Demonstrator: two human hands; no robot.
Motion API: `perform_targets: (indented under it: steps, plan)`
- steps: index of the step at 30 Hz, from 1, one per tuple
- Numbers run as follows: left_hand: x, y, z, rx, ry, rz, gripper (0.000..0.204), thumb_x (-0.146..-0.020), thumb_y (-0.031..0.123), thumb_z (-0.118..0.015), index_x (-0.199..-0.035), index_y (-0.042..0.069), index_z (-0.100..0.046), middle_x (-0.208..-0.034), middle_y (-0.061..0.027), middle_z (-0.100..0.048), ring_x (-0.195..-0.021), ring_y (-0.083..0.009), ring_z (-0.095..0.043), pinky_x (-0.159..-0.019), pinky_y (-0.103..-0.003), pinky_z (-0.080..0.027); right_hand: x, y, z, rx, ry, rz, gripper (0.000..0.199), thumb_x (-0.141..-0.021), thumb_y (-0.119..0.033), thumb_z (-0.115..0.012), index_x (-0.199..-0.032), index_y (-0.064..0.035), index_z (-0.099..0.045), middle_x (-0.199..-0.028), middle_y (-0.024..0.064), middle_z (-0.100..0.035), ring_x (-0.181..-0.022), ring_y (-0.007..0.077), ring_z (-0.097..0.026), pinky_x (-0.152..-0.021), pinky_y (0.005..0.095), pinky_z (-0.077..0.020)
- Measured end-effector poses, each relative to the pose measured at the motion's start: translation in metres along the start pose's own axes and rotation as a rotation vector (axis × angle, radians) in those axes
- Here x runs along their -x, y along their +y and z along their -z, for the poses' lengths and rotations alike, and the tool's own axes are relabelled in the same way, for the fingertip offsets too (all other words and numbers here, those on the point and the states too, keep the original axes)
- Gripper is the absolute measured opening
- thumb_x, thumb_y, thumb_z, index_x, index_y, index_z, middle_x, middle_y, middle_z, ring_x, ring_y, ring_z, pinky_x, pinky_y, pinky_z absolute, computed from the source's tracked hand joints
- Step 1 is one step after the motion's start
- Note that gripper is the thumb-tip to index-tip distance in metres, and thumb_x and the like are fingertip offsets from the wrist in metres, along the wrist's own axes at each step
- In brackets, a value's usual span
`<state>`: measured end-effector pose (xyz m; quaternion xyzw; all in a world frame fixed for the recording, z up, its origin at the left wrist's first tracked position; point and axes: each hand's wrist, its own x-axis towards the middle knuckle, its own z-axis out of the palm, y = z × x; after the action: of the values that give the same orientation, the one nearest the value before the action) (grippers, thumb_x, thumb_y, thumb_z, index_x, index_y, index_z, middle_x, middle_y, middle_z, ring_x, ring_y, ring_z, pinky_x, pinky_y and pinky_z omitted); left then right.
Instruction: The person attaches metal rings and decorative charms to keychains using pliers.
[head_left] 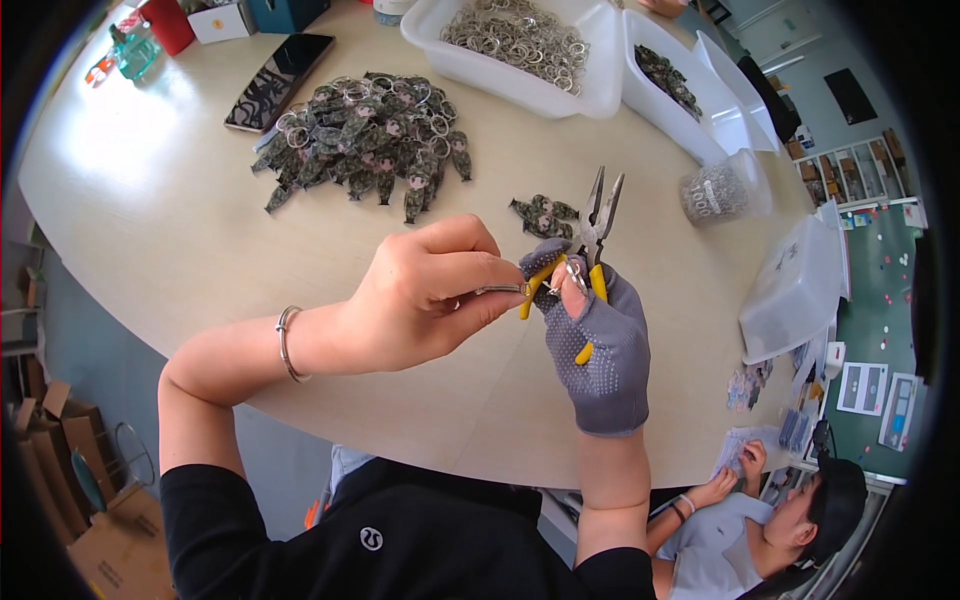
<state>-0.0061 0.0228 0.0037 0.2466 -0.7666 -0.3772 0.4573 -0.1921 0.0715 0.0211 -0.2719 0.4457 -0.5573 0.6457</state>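
My bare left hand (415, 292) pinches a small flat charm (503, 289), seen edge-on, between thumb and fingers. A grey dotted glove with the thumb tip exposed covers my right hand (602, 345), which is wrapped round yellow-handled needle-nose pliers (596, 228). The jaws point away from me and stand apart with nothing between them. At my right thumb and fingertips sits a silver key ring (575, 274), close to the charm's end; whether the two are joined I cannot tell. Several loose camouflage-coloured charms (546, 215) lie just beyond the pliers.
Beyond my left hand is a heap of charms with rings (370, 145), beside a phone (280, 82). White bins hold key rings (520, 45) and more charms (668, 80). A clear tub of small metal parts (715, 190) stands right. A person (740, 530) sits at lower right.
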Motion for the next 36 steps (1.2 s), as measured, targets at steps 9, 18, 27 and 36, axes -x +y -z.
perform_targets:
  steps: [9,18,27,36]
  plan:
    - [0.0,-0.001,0.0,-0.234,0.017,-0.223,0.02,-0.07,-0.005,-0.077,-0.087,0.001,-0.069,-0.079,-0.0058,-0.057,-0.056,-0.013,-0.055,-0.045,-0.025,-0.043,0.004,0.0,-0.01,0.01,0.006,-0.041,0.015,-0.091,-0.007,-0.061,-0.101,0.0042,-0.062,-0.093,0.0043,-0.062,-0.088,0.0089,-0.055,-0.083,0.0212,-0.0424]
    - [0.003,-0.001,0.002,-0.423,-0.025,-0.34,0.023,-0.065,-0.001,-0.077,-0.087,0.0,-0.068,-0.078,-0.0062,-0.057,-0.058,-0.0176,-0.059,-0.046,-0.028,-0.047,0.005,-0.003,-0.019,0.21,-0.001,0.001,0.017,-0.093,-0.011,-0.059,-0.101,0.0033,-0.062,-0.091,0.0005,-0.057,-0.085,0.0068,-0.048,-0.079,0.0199,-0.0382]
    - [0.003,-0.001,0.005,-0.483,-0.033,-0.412,0.027,-0.065,0.0,-0.077,-0.09,-0.002,-0.067,-0.078,-0.006,-0.057,-0.057,-0.0166,-0.058,-0.043,-0.028,-0.045,0.004,0.0,-0.021,0.163,0.025,-0.005,0.016,-0.093,-0.011,-0.059,-0.1,0.0031,-0.063,-0.089,-0.0005,-0.057,-0.083,0.0054,-0.047,-0.077,0.019,-0.0372]
    - [-0.001,-0.011,0.011,-0.643,0.081,-0.704,0.032,-0.056,-0.001,-0.077,-0.086,-0.004,-0.069,-0.08,-0.0052,-0.054,-0.056,-0.014,-0.051,-0.041,-0.025,-0.039,0.019,0.008,0.001,0.41,0.077,0.101,0.015,-0.089,-0.011,-0.063,-0.095,0.0023,-0.064,-0.094,0.0024,-0.058,-0.079,0.0081,-0.051,-0.072,0.0223,-0.0412]
